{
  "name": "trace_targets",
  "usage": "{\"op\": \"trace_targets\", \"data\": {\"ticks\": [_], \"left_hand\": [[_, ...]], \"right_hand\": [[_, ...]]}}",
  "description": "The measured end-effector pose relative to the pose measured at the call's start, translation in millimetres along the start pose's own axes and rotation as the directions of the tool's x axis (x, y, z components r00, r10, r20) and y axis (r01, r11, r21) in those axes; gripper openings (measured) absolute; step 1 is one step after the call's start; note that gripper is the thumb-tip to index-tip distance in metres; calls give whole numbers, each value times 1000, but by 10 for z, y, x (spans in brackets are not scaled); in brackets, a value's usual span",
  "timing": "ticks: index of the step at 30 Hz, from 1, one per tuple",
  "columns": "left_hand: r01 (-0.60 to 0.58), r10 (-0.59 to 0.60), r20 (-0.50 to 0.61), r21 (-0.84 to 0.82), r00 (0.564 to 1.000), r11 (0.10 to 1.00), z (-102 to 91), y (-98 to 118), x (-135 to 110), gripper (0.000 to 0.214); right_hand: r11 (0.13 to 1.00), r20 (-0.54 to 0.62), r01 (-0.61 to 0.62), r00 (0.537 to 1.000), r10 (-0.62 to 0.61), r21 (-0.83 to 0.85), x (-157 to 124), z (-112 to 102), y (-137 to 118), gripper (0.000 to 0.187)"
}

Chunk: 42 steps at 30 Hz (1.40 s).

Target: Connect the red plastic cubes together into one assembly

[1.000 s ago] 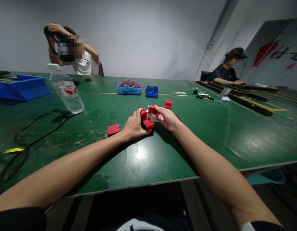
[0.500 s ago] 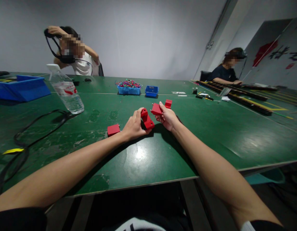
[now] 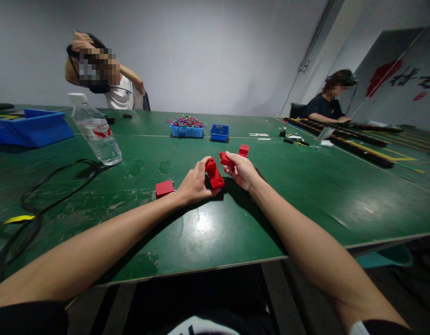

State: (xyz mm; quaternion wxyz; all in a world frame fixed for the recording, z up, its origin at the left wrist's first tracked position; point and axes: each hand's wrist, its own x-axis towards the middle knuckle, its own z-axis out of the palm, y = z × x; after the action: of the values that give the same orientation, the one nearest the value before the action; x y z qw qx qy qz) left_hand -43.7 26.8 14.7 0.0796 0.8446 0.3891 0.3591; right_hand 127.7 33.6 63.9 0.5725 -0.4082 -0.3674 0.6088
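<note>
My left hand [image 3: 195,184] is closed around a red bracket-like block [image 3: 214,174] with a hole in each end, held just above the green table. To its right, my right hand [image 3: 241,170] pinches a smaller red block [image 3: 226,159], tilted, its near end facing the bracket; the two pieces are apart. Behind my right hand another red piece [image 3: 244,150] rests on the table. Left of my left hand lies a flat red block [image 3: 164,188] with metal pins sticking out of its right side.
A water bottle [image 3: 98,132] leans at the left beside a black cable [image 3: 36,209] and a large blue bin [image 3: 31,128]. Farther back stand a blue tray of colourful wires [image 3: 187,130] and a small blue box [image 3: 220,133]. Two people sit across the table.
My right hand has turned the smaller red block, so less of its broad face shows. My left hand has barely shifted. The person at the back left has bent the head and moved the arms.
</note>
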Motion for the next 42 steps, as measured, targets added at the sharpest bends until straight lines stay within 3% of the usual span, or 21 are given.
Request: {"op": "trace_targets", "data": {"ticks": [6,12,14,21,28,33,38,42], "left_hand": [[53,-53,17,-39,998,998,-8,13,1,95],[74,-73,23,-43,997,996,-11,22,4,92],[62,-61,20,-35,998,998,-11,27,3,92],[22,-22,6,-25,1000,999,-24,30,-4,93],[1,0,17,-46,1000,999,-33,23,3,92],[-15,15,11,-46,1000,999,-23,6,1,93],[5,-4,14,-45,1000,999,-26,13,-1,92],[2,-2,17,-48,1000,999,-40,35,2,92]], "right_hand": [[997,114,15,993,-24,79,22,8,33,8],[997,70,35,997,-39,66,32,9,21,7],[999,48,13,999,-15,48,16,13,-6,13],[986,-35,-168,985,168,-12,-45,26,-92,60],[981,37,-185,982,187,-55,-31,-8,-84,61],[976,-12,-217,976,218,24,-14,11,-87,60],[994,-106,-96,989,100,42,-16,25,-84,45],[996,-77,32,996,-38,-78,-5,14,-23,37]]}}
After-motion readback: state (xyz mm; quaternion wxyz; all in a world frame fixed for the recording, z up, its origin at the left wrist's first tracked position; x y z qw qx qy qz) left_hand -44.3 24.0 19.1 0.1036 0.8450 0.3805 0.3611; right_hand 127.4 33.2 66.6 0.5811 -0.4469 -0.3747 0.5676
